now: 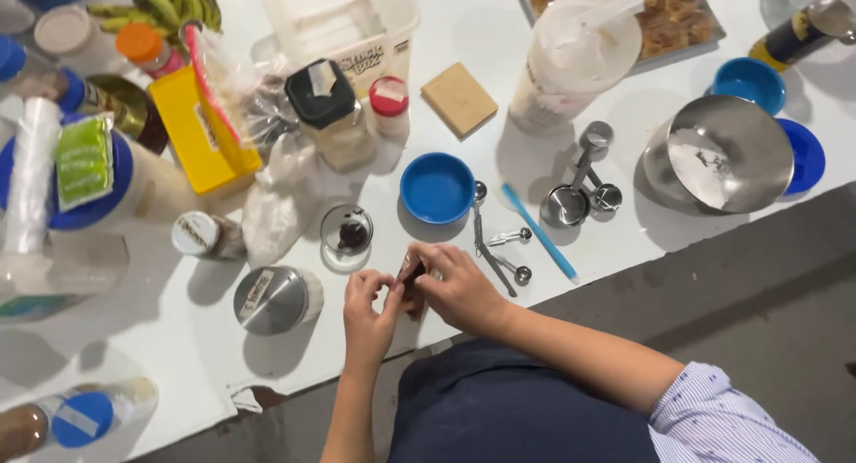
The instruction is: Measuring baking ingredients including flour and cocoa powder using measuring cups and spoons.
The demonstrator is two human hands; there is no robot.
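— Hands first: what are they doing?

— Both meet at the near edge of the white table (464, 35). The left hand (367, 310) and the right hand (456, 289) are each curled around a small dark object (411, 273), pinched between the fingertips of both. What it is I cannot tell; it is mostly hidden by the fingers.

— So neither hand is open?

— No. Both have their fingers bent in on that object, thumbs pressing toward each other.

— What lies nearest?

— Just above the left hand stands a small glass jar (346, 234) with something dark inside. To its right is a blue bowl (437, 188). Left of the hands a jar with a shiny metal lid (270, 299) stands near the table edge.

— And on the right?

— A ring of small metal measuring spoons (496, 242) lies just beside the right hand, then a blue spatula (539, 231) set slantwise, then a set of metal measuring cups (580, 188). Farther right sits a steel mixing bowl (720, 155) with some white powder in it.

— Anything farther back?

— A yellow box (198, 133), a black-lidded jar (328, 106), a tan square block (458, 98) and a bunch of green bananas (165, 7).
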